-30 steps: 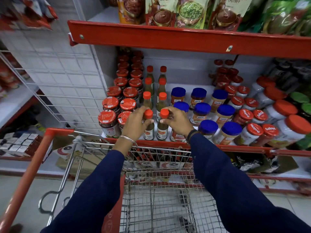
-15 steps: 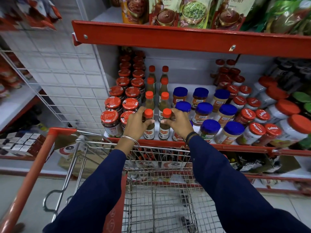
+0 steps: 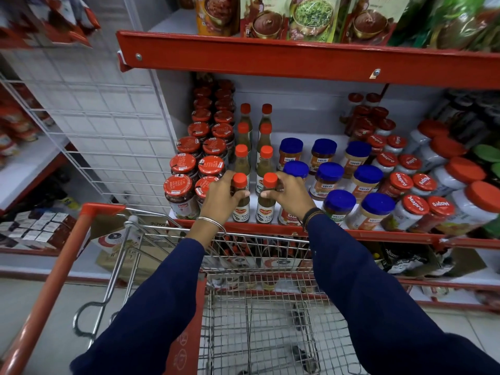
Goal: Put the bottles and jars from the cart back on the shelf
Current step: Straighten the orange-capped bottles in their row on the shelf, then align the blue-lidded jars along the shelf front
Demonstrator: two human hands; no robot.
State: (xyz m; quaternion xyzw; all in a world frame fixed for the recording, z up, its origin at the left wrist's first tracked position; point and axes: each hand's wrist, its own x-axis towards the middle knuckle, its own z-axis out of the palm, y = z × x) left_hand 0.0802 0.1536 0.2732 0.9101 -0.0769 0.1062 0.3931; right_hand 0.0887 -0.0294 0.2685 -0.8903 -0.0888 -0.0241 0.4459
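Placement step: my left hand [image 3: 220,194] and right hand [image 3: 290,194], fingers wrapped around two orange-capped green sauce bottles [image 3: 240,197] standing at the red metal shelf's [image 3: 378,234] front edge; next, release, checking the apparently empty wire cart [image 3: 259,320].

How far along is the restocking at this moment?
Nearly done: the cart basket looks empty, and jars and sauce bottles fill the shelf. In hand: left hand and right hand each grip a front-row sauce bottle. Left: letting go.
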